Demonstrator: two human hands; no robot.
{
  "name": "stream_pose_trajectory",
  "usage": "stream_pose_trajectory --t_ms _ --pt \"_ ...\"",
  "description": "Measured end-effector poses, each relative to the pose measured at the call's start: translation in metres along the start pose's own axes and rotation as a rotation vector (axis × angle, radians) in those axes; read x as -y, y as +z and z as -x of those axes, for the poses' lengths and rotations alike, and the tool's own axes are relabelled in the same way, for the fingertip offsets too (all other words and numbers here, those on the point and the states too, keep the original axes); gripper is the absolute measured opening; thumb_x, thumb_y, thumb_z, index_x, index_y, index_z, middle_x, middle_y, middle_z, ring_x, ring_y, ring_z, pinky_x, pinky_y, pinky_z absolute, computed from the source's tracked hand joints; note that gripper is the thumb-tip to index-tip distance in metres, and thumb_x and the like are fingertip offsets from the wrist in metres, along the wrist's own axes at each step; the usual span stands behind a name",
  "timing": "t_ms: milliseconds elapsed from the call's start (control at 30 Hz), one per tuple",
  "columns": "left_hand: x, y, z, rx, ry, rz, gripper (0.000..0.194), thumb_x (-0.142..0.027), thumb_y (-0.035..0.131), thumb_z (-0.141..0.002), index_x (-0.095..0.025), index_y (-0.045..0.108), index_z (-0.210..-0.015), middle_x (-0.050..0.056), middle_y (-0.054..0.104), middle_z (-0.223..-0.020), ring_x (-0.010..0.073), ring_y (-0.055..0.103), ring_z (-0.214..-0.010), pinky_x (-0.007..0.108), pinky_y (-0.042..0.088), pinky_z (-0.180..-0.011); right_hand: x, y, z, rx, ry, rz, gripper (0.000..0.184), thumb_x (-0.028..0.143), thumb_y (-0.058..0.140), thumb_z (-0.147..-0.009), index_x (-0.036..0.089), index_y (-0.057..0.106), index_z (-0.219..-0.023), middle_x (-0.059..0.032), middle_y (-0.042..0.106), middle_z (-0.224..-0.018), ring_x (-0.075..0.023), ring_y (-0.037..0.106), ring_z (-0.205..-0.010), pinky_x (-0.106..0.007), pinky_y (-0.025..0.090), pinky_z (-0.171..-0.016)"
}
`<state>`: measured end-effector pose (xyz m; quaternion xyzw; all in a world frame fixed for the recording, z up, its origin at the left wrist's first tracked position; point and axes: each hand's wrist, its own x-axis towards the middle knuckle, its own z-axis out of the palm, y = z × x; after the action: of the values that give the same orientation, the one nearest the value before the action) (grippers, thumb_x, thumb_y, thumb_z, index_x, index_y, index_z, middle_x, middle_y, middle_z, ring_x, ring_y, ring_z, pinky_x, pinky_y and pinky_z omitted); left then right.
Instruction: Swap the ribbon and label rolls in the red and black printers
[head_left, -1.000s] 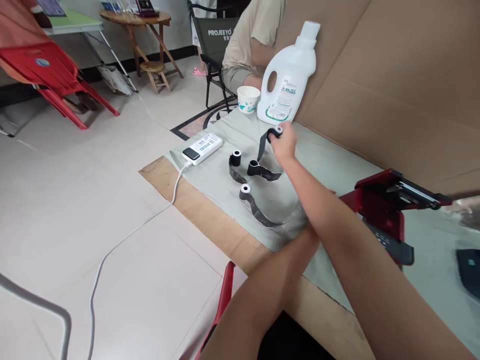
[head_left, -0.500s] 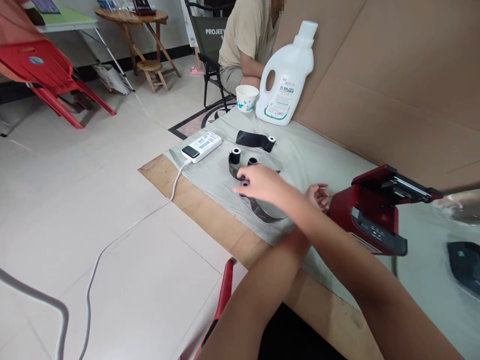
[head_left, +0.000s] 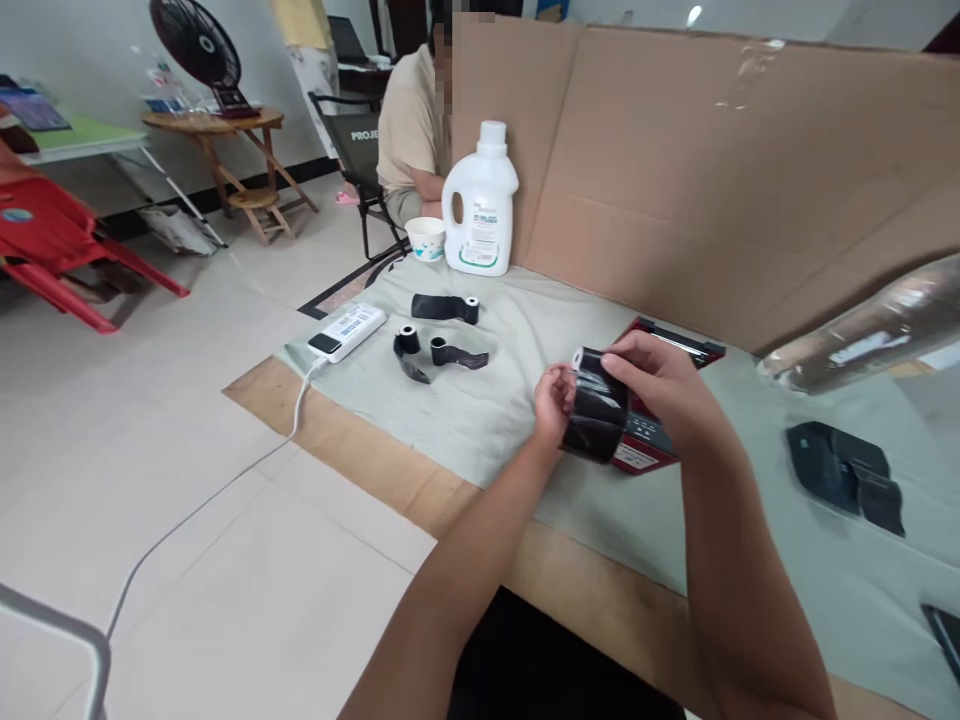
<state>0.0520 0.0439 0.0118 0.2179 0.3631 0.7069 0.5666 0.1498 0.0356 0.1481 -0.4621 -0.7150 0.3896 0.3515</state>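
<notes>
My right hand (head_left: pixel 656 375) grips a roll of glossy black ribbon (head_left: pixel 598 420), thumb near the white core at its top; a length of film hangs down. Close against the roll's left edge is my left hand (head_left: pixel 553 400), its fingers curled; what they hold, if anything, is hidden. Behind the roll stands a dark red device (head_left: pixel 651 462) with its lid raised, partly covered by the ribbon and my right hand. Three more black ribbon rolls lie on the cloth to the left: one at the back (head_left: pixel 444 307), one in front (head_left: pixel 409 350), one beside it (head_left: pixel 459 354).
A white power bank (head_left: pixel 347 333) with a cable lies at the cloth's left edge. A paper bowl (head_left: pixel 426 240) and a white detergent bottle (head_left: pixel 480 210) stand at the back, before a cardboard wall (head_left: pixel 675 160). To the right are a wrapped roll (head_left: pixel 870 325) and a black object (head_left: pixel 844 470).
My right hand has picked up a ribbon roll from the group and carried it right, in front of the red device. My left hand has come up beside it. The view has shifted right.
</notes>
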Motion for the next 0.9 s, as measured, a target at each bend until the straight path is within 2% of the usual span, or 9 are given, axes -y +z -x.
stream_pose_trajectory --t_ms 67,133,267,333,433,567,700,800,900 --pt "-0.001 0.002 0.007 0.05 0.032 0.012 0.028 -0.042 0.048 -0.1 -0.02 0.064 -0.095 -0.002 0.051 -0.071 0.009 0.038 -0.054 0.023 0.034 -0.05 -0.016 -0.036 0.008 -0.036 -0.008 0.033 0.027 0.048 0.074 -0.081 0.023 0.064 -0.089 -0.0018 0.069 -0.083 -0.0194 0.065 -0.076 -0.032 0.052 -0.068" --pt "-0.002 0.004 0.015 0.108 0.109 -0.014 0.021 -0.04 0.059 -0.091 -0.02 0.064 -0.093 -0.002 0.05 -0.073 0.0093 0.04 -0.058 0.022 0.033 -0.053 -0.033 -0.064 0.011 -0.06 0.002 0.113 0.027 0.046 0.074 -0.08 0.024 0.064 -0.093 -0.0022 0.07 -0.087 -0.0205 0.065 -0.079 -0.033 0.053 -0.069" --pt "-0.003 0.003 0.028 0.218 0.274 -0.256 0.019 -0.036 0.064 -0.086 -0.021 0.067 -0.097 0.0 0.052 -0.08 0.0137 0.05 -0.075 0.026 0.042 -0.071 -0.057 -0.091 0.009 -0.004 -0.008 0.314 0.023 0.038 0.068 -0.082 0.024 0.068 -0.101 -0.0049 0.073 -0.102 -0.024 0.066 -0.091 -0.038 0.053 -0.078" --pt "-0.001 0.001 0.03 0.264 0.351 -0.375 0.019 -0.035 0.062 -0.088 -0.022 0.067 -0.101 0.0 0.052 -0.084 0.0154 0.05 -0.079 0.028 0.043 -0.077 -0.061 -0.092 0.009 0.065 -0.02 0.378 0.021 0.036 0.064 -0.085 0.025 0.071 -0.102 -0.0048 0.074 -0.109 -0.0255 0.066 -0.099 -0.039 0.053 -0.084" --pt "0.001 -0.003 0.029 0.272 0.447 -0.523 0.02 -0.036 0.06 -0.089 -0.022 0.066 -0.103 0.002 0.052 -0.09 0.0174 0.051 -0.084 0.03 0.044 -0.079 -0.063 -0.085 0.009 0.113 0.008 0.448 0.019 0.031 0.061 -0.087 0.026 0.074 -0.1 -0.0039 0.076 -0.107 -0.0255 0.068 -0.1 -0.038 0.052 -0.085" --pt "0.002 -0.006 0.028 0.273 0.476 -0.604 0.021 -0.036 0.057 -0.091 -0.023 0.065 -0.105 0.003 0.053 -0.092 0.0184 0.053 -0.085 0.031 0.046 -0.079 -0.066 -0.07 0.007 0.141 0.089 0.503 0.022 0.022 0.054 -0.091 0.024 0.072 -0.105 -0.0055 0.076 -0.109 -0.024 0.069 -0.099 -0.036 0.05 -0.086" --pt "0.0 -0.008 0.029 0.297 0.525 -0.659 0.022 -0.037 0.055 -0.093 -0.023 0.064 -0.108 0.004 0.053 -0.094 0.019 0.053 -0.086 0.032 0.047 -0.079 -0.07 -0.057 0.002 0.132 0.144 0.637 0.026 0.017 0.052 -0.092 0.021 0.07 -0.11 -0.0102 0.075 -0.114 -0.0273 0.066 -0.105 -0.038 0.046 -0.089" --pt "-0.003 -0.009 0.031 0.325 0.607 -0.754 0.027 -0.04 0.054 -0.093 -0.023 0.064 -0.11 0.008 0.055 -0.104 0.0218 0.055 -0.092 0.035 0.048 -0.08 -0.075 -0.051 -0.002 0.11 0.17 0.753 0.027 0.017 0.052 -0.093 0.02 0.069 -0.113 -0.0121 0.073 -0.119 -0.0316 0.061 -0.113 -0.043 0.04 -0.095" --pt "-0.006 -0.01 0.034 0.348 0.69 -0.919 0.032 -0.043 0.049 -0.094 -0.022 0.066 -0.112 0.011 0.055 -0.112 0.0255 0.055 -0.103 0.04 0.049 -0.089 -0.081 -0.044 -0.005 0.111 0.182 0.824 0.026 0.019 0.053 -0.093 0.022 0.07 -0.112 -0.0122 0.073 -0.118 -0.034 0.055 -0.12 -0.047 0.035 -0.097"
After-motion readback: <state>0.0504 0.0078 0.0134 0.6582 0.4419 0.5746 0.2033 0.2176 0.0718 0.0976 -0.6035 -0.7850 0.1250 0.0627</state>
